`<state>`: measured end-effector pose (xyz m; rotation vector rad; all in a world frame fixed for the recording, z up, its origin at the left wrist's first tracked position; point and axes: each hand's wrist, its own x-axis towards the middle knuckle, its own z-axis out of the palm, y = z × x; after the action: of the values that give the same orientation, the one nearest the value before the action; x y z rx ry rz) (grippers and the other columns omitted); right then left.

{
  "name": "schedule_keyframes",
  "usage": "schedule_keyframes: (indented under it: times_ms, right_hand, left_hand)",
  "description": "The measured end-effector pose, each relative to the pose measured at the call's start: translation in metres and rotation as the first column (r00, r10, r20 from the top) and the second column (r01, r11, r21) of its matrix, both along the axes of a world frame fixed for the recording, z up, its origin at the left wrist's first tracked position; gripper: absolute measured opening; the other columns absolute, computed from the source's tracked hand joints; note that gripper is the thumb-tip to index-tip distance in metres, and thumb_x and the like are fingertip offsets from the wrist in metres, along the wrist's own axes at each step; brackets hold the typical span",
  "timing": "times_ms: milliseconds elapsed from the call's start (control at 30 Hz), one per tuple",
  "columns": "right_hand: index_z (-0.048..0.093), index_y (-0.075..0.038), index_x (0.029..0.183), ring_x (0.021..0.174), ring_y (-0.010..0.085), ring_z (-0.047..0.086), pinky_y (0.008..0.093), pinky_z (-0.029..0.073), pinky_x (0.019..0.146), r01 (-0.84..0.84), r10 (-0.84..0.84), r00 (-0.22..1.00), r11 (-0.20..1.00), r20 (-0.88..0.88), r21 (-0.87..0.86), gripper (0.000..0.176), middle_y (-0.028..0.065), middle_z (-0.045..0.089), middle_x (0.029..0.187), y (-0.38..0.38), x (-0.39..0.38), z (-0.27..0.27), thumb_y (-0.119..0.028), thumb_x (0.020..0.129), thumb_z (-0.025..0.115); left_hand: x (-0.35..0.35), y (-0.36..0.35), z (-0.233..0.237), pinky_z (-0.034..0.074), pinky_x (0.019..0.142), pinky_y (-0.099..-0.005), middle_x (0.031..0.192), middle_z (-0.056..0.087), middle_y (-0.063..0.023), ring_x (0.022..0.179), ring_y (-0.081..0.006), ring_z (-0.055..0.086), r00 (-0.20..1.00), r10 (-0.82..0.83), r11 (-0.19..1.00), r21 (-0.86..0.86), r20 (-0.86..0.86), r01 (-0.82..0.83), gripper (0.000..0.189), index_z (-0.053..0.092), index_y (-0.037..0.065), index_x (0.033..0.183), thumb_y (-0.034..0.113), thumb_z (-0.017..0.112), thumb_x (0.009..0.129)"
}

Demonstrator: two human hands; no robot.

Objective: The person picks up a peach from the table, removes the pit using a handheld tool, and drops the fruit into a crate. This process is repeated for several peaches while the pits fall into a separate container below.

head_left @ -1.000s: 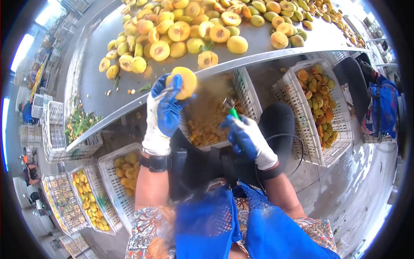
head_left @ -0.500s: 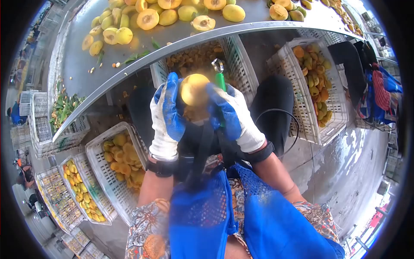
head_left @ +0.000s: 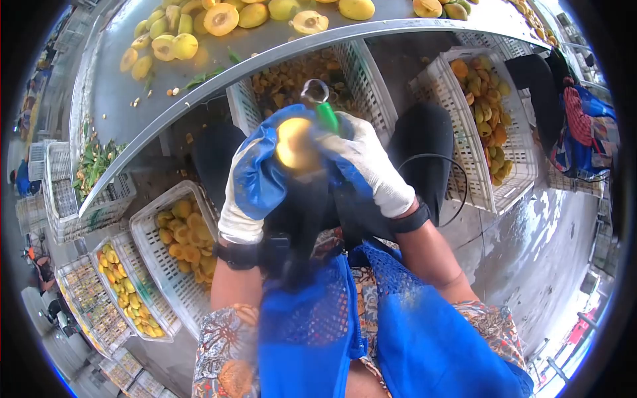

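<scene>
My left hand (head_left: 253,174), in a white glove with a blue coated palm, is wrapped round a yellow peach (head_left: 292,142) above my lap. The fruit's face is blurred by motion. In my right hand (head_left: 367,159), gloved alike, is a corer (head_left: 327,118) with a green handle and a metal ring at its end. The ring points up and away from me, beyond the peach. My right fingers sit right at the fruit's right side. Under both hands, past the table edge, stands a crate (head_left: 375,93) with peach scraps in it.
A metal table (head_left: 123,99) with whole and halved peaches (head_left: 221,20) curves across the front. Crates of peach halves stand at my left (head_left: 147,229) and right (head_left: 488,192). A leaf-filled crate (head_left: 60,222) is at far left. Another person's leg (head_left: 531,83) shows at right.
The left fingers have curled further round the peach. The right hand has tilted, bringing the corer's ring left and nearer the fruit. The view has shifted slightly.
</scene>
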<state>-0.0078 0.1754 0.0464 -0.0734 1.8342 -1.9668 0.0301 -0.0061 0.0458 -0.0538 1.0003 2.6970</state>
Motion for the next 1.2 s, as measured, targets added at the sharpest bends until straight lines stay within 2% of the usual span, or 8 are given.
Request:
schedule_keyframes:
  times_ms: [33,100,267,300,333,400,833,1200]
  right_hand:
    - [0.064,0.002,0.104,0.064,0.0186,0.064,0.0323,0.049,0.057,-0.039,0.046,0.990,0.998,-0.131,0.057,0.032,0.0101,0.066,0.076,0.001,-0.007,-0.020,-0.024,0.087,0.070]
    - [0.064,0.001,0.102,0.080,0.0325,0.069,0.0410,0.052,0.070,-0.124,0.211,0.942,0.942,-0.260,0.313,0.032,0.0198,0.068,0.085,0.009,-0.013,0.000,-0.023,0.081,0.071]
    - [0.060,0.000,0.098,0.082,0.0417,0.066,0.0453,0.052,0.070,-0.082,0.305,0.871,0.863,-0.385,0.498,0.030,0.0230,0.067,0.084,-0.003,-0.021,0.011,-0.026,0.085,0.068]
    - [0.060,0.000,0.100,0.079,0.0419,0.066,0.0451,0.052,0.068,-0.017,0.213,0.907,0.881,-0.364,0.474,0.031,0.0227,0.067,0.082,-0.004,-0.021,0.011,-0.027,0.086,0.068]
    - [0.060,0.000,0.101,0.076,0.0421,0.066,0.0449,0.052,0.065,0.050,0.119,0.932,0.893,-0.343,0.447,0.032,0.0224,0.067,0.081,-0.006,-0.021,0.012,-0.028,0.088,0.067]
    - [0.058,0.001,0.098,0.059,0.0361,0.066,0.0430,0.050,0.053,0.087,-0.035,0.987,0.940,-0.159,0.331,0.033,0.0219,0.065,0.074,0.000,-0.014,0.031,-0.031,0.094,0.063]
    - [0.060,0.002,0.099,0.072,0.0425,0.065,0.0460,0.047,0.060,-0.178,0.242,0.953,0.934,-0.184,0.309,0.030,0.0259,0.064,0.076,-0.010,0.039,-0.011,-0.028,0.096,0.060]
    - [0.057,0.001,0.094,0.069,0.0435,0.063,0.0475,0.046,0.057,-0.098,0.183,0.954,0.939,-0.236,0.331,0.027,0.0259,0.062,0.072,-0.026,0.050,-0.014,-0.026,0.095,0.062]
  left_hand:
    - [0.000,-0.004,-0.002,0.039,0.111,-0.0388,0.132,0.058,-0.0176,0.125,-0.0245,0.055,0.996,-0.068,0.995,0.081,0.049,0.064,0.048,0.050,-0.004,0.135,0.011,0.059,0.091]
    - [0.008,-0.005,-0.021,0.040,0.110,-0.0386,0.134,0.056,-0.0179,0.124,-0.0252,0.055,0.914,-0.070,0.645,-0.717,-0.400,-0.265,0.055,0.046,-0.004,0.138,0.011,0.065,0.089]
    - [0.015,0.009,-0.033,0.042,0.108,-0.0381,0.136,0.052,-0.0170,0.120,-0.0269,0.057,0.836,-0.055,0.253,-0.818,-0.546,-0.517,0.085,0.040,-0.002,0.141,0.000,0.085,0.069]
    - [0.011,0.007,-0.039,0.043,0.107,-0.0413,0.133,0.055,-0.0178,0.120,-0.0277,0.057,0.863,-0.072,0.255,-0.846,-0.500,-0.468,0.068,0.044,-0.002,0.138,0.015,0.079,0.081]
    - [0.004,0.007,-0.038,0.043,0.107,-0.0422,0.132,0.056,-0.0180,0.120,-0.0283,0.057,0.950,0.161,0.710,-0.637,-0.267,-0.300,0.063,0.046,-0.003,0.137,0.020,0.074,0.085]
    - [-0.006,0.005,-0.027,0.044,0.107,-0.0439,0.131,0.057,-0.0184,0.121,-0.0294,0.057,0.920,0.096,0.916,0.329,0.381,-0.231,0.056,0.048,-0.003,0.136,0.031,0.064,0.093]
    - [-0.001,0.013,-0.017,0.028,0.117,-0.0542,0.142,0.048,-0.0244,0.134,-0.0384,0.044,0.965,0.259,0.964,0.052,0.047,-0.261,0.055,0.043,-0.009,0.140,0.029,0.042,0.099]
    - [-0.003,0.021,-0.012,0.051,0.098,-0.0473,0.111,0.065,-0.0139,0.106,-0.0280,0.064,0.903,0.393,0.917,-0.003,0.174,-0.398,0.045,0.059,0.001,0.117,0.042,0.049,0.101]
